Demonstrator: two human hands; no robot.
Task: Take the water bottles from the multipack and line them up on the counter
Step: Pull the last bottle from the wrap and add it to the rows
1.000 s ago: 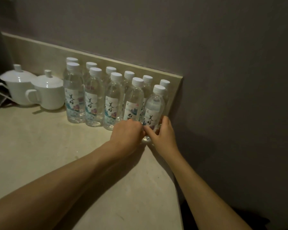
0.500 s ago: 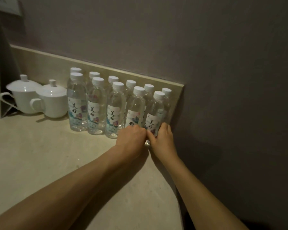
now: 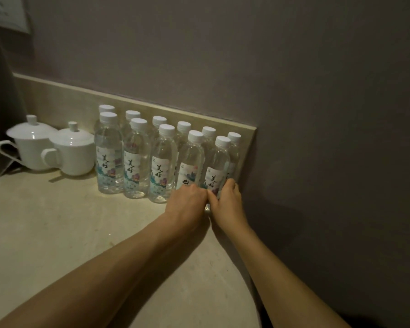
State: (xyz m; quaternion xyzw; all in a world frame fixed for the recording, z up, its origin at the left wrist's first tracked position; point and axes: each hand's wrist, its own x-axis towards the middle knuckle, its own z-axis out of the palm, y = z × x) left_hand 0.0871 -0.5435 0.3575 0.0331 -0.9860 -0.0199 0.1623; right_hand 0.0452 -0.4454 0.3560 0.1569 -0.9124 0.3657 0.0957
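Clear white-capped bottles (image 3: 137, 159) stand in two rows on the surface (image 3: 57, 233) by the wall, both left hand (image 3: 187, 204) and right hand (image 3: 227, 202) curled around the front rightmost bottle (image 3: 219, 169).

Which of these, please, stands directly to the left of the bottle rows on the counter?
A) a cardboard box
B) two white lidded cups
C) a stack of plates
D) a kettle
B: two white lidded cups with handles sit side by side on the counter, just left of the water bottles; no kettle, plates or box shows there.
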